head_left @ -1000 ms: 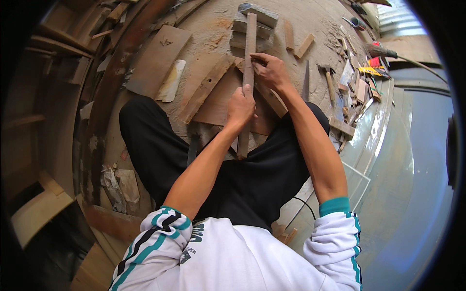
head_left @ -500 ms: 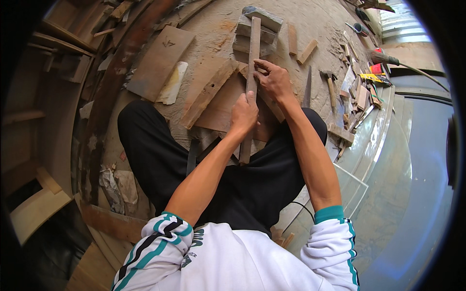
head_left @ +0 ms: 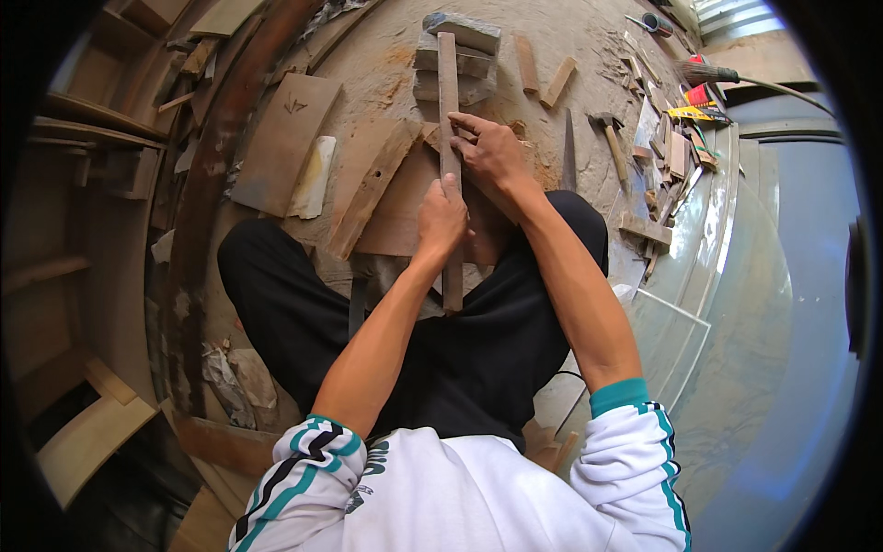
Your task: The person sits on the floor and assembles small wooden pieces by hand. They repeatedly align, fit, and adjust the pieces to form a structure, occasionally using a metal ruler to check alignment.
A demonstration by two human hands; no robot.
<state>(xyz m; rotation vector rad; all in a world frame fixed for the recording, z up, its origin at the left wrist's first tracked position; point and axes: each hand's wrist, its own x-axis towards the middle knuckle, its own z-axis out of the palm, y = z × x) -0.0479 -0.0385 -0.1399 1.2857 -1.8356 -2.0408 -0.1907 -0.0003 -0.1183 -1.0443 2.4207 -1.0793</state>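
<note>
A long, narrow wooden strip runs away from me between my knees. Its far end lies on a stack of greyish blocks. My left hand is wrapped round the strip near its middle, with the thumb on top. Slightly farther along, my right hand pinches the strip's right edge, index fingertip on its upper face and the other fingers curled. Whether anything small is inside the right fingers is hidden. Beneath the strip are a flat brown board and a thick plank with a hole.
On the dusty floor to the right lie a hammer, a saw-like blade and two short wood pieces. Scraps pile up beside glass sheets. A broad board lies left; wooden shelving stands beyond.
The whole view has shifted, so the strip and both hands appear a little farther left. Both hands keep nearly the same places on the strip.
</note>
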